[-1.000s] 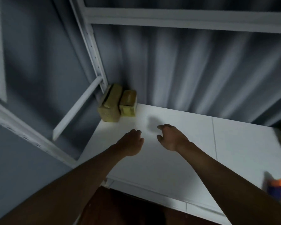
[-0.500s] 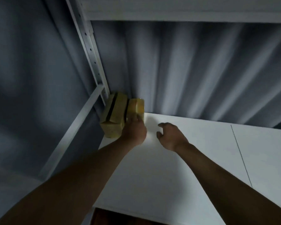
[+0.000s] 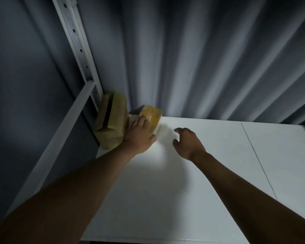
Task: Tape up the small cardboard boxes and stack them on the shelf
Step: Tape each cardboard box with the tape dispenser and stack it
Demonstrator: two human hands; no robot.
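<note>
Two small cardboard boxes sit in the back left corner of the white shelf (image 3: 183, 182). The taller box (image 3: 111, 124) has a dark strip along its top and stands against the shelf post. The smaller yellowish box (image 3: 153, 114) lies to its right. My left hand (image 3: 139, 134) rests on the smaller box, fingers laid over its near side and top. My right hand (image 3: 187, 141) hovers over the shelf just right of it, fingers loosely curled and holding nothing.
A white perforated upright post (image 3: 77, 43) and a slanted white brace (image 3: 60, 138) frame the left side. Grey corrugated wall (image 3: 201, 59) closes the back. A thin seam (image 3: 257, 159) runs across the shelf board on the right.
My left hand has reached forward from the open shelf onto the smaller box, which now sits turned and slightly away from the taller one. My right hand has stayed beside it.
</note>
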